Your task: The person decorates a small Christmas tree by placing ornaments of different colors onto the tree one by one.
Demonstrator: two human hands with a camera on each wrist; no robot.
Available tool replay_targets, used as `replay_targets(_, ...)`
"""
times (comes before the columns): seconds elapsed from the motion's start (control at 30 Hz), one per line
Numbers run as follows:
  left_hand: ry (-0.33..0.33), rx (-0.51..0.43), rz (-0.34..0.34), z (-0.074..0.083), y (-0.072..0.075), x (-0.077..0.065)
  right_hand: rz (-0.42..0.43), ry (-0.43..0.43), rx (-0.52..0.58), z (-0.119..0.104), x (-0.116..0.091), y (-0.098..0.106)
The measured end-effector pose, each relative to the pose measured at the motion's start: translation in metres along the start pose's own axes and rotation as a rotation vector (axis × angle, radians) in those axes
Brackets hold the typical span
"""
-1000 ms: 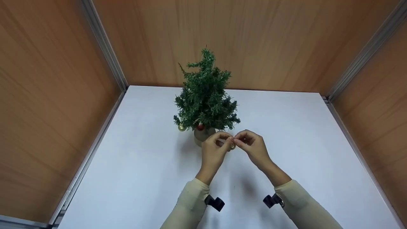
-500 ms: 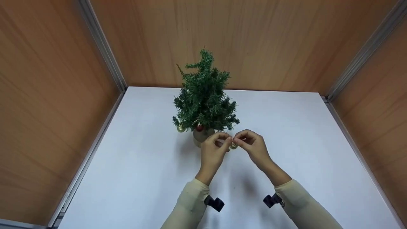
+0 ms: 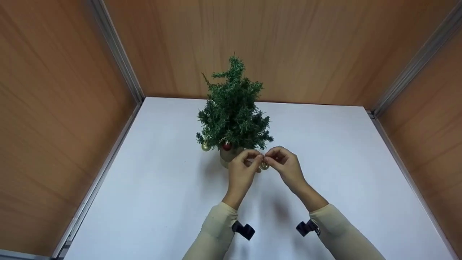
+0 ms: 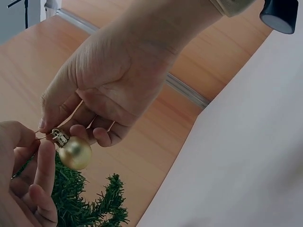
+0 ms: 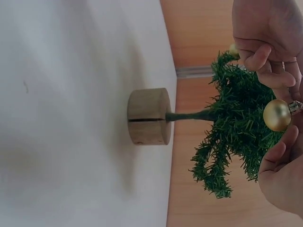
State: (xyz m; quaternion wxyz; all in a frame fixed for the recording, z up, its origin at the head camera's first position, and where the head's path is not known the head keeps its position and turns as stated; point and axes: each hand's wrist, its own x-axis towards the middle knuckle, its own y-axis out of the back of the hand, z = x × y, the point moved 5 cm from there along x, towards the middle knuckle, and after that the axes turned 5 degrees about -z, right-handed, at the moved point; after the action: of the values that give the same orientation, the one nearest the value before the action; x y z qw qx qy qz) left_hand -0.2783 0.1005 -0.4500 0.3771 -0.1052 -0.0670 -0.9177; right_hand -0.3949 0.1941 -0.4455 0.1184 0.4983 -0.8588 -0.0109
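Between both hands hangs a small gold Christmas bauble (image 4: 75, 155) with a metal cap and a thin thread loop. My left hand (image 3: 241, 173) pinches the thread with thumb and fingers, and my right hand (image 3: 289, 169) pinches it from the other side. In the right wrist view the bauble (image 5: 277, 115) sits just below the fingertips, in front of the green branches. Behind the hands stands an artificial Christmas tree (image 3: 236, 112). A red bauble (image 3: 226, 146) and another gold bauble (image 3: 205, 147) hang from its lowest branches.
The tree stands on a round wooden base (image 5: 147, 106), partly hidden behind my left hand in the head view. Under it is a white table (image 3: 155, 195). Wood-grain panels (image 3: 306, 47) with metal corner rails enclose the back and sides.
Both hands keep almost the same place and pinch, with the right forearm slightly further left. The held gold bauble shifts a little at the fingertips. The tree stays put.
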Motion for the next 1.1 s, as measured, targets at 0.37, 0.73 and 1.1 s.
replay_targets(0.37, 0.002, -0.004, 0.025, 0.034, 0.007, -0.006, 0.022, -0.008, -0.043, 0.006, 0.007, -0.001)
replay_targets(0.73, 0.003, -0.028, 0.004, 0.019, 0.004, 0.004, 0.042, 0.013, -0.024, 0.005, 0.012, 0.001)
replay_targets(1.1, 0.02, -0.05, -0.004, -0.009, 0.0, 0.016, 0.077, -0.009, -0.027, 0.005, 0.015, 0.004)
